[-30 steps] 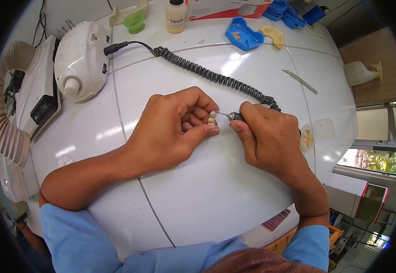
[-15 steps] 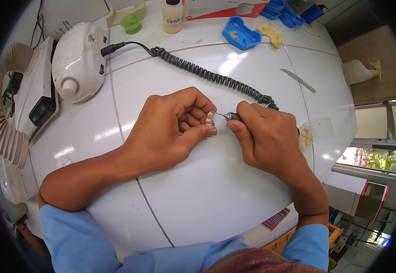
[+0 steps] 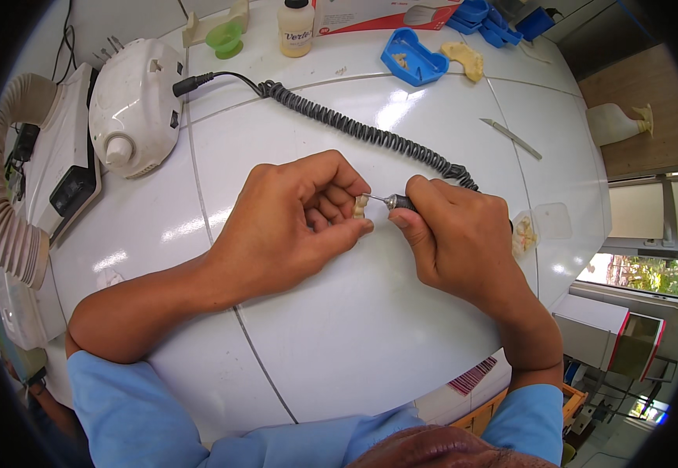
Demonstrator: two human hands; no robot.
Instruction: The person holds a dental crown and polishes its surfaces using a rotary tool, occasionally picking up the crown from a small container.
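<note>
Dental bridge (image 3: pixel 360 207) near centre, pinched between left hand's (image 3: pixel 284 218) thumb and bent forefinger, likely exposing twelve-o'clock end. Right hand's (image 3: pixel 462 234) fingers closed around rotary handpiece (image 3: pixel 403 203), bur (image 3: pixel 378 198) aimed toward ten o'clock, presumably for control.

a dental workshop, shown by the rotary handpiece (image 3: pixel 403 202), white control unit (image 3: pixel 132 109), blue mould (image 3: pixel 430 72) and, apparently, a plaster cast (image 3: pixel 466 60) on the table (image 3: pixel 339 343).
</note>
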